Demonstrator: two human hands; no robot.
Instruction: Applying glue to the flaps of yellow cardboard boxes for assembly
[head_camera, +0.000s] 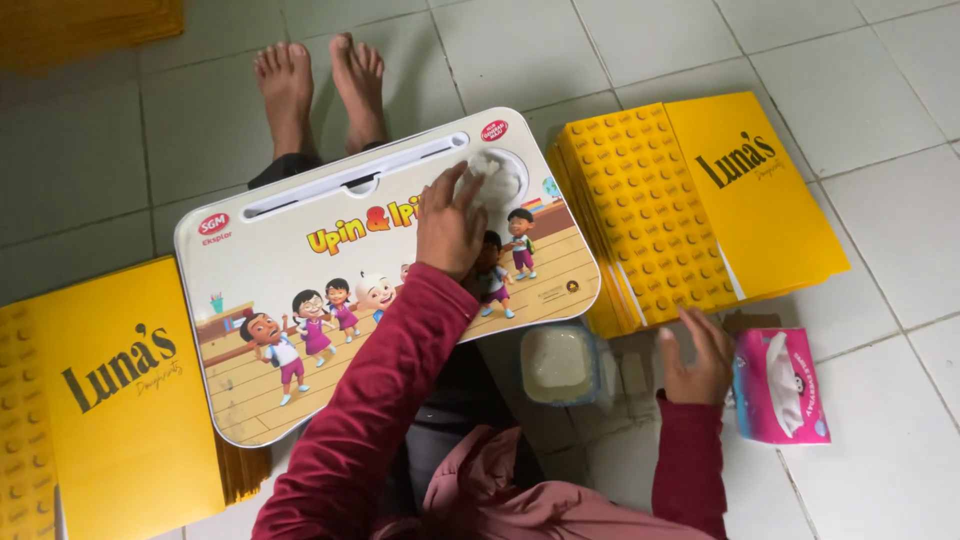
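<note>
At the far left of the tiled floor (120, 140) lies a stack of flat yellow cartons (110, 400), its top sheet dark-lettered, one edge touching the near left corner of my lap desk (300, 300). The lap desk sits across my legs, tilted, its top printed with cartoon children, a long slot along the far edge and a round cup recess in the far right corner. My bare feet (320, 85) stick out beyond its far edge. My left hand (450, 225) rests on the desk's right half, fingers curled down over a wad of white tissue (492, 178) that sits in the cup recess; the fingertips press on it. Just off the desk's near right corner a small clear tub of white paste (557, 362) stands on the floor. Right of that, my right hand (695, 355) lies loosely open, palm down, fingertips touching the near edge of a second stack of yellow cartons (690, 210), gripping nothing. A pink tissue pack (780, 385) lies just beside that hand.
</note>
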